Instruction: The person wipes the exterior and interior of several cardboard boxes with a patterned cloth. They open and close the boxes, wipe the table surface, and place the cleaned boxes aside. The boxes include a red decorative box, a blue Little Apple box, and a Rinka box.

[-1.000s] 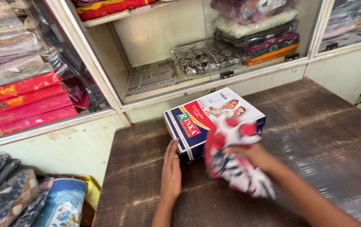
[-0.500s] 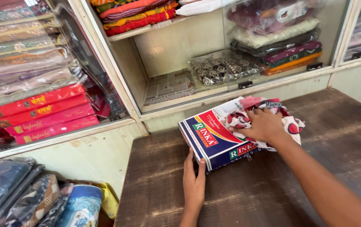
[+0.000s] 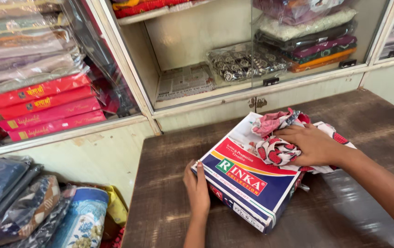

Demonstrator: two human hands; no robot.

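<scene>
Red-and-white printed cloth (image 3: 283,146) lies bunched on the far end of the flat cardboard box (image 3: 252,177), and our right hand (image 3: 314,146) presses down on it, fingers curved over the folds and closed onto the fabric. Our left hand (image 3: 198,188) lies flat against the box's near left edge, fingers together, bracing it. To do this well, we judge that we should keep the left palm firm so the box cannot slide, and gather the loose cloth edges toward the middle of the lid. Beneath the box, the dark wooden tabletop (image 3: 169,183) is worn and streaked. Beyond the box stands a glass-fronted cabinet (image 3: 197,59) with stacked packed fabrics; left of the box, red flat packages (image 3: 41,108) fill shelves, and wrapped textiles (image 3: 27,206) lie piled lower.
</scene>
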